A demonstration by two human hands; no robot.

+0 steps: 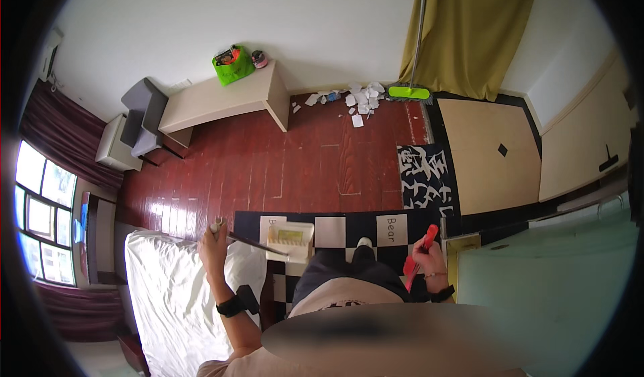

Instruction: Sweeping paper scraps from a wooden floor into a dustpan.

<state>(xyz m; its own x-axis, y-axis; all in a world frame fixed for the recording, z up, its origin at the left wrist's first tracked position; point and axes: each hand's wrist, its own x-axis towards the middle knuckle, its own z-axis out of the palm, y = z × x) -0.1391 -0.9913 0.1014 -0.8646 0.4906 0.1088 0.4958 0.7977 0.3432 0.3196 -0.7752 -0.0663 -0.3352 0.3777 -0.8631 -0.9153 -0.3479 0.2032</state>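
At the left, my left hand [213,243] grips the end of a long dark handle [254,243]. That handle runs down to a cream dustpan [303,241] with a toothed part, over the checkered mat [331,231]. A red plastic tool [430,233] is held in my right hand [429,260], off to my right; its exact kind is unclear, since the fingers cover its middle. White paper scraps [366,95] lie heaped on the red wood floor by the far wall, with a crumpled blue-tinted plastic item [333,97] among them.
A green flat mop [408,92] leans by the olive curtain [468,35], right of the scraps. Along the wall stand a desk [221,95] with a green bag [233,67] and jar [259,59], and a grey chair [146,115]. A plastic-covered bed [171,286] is at left.
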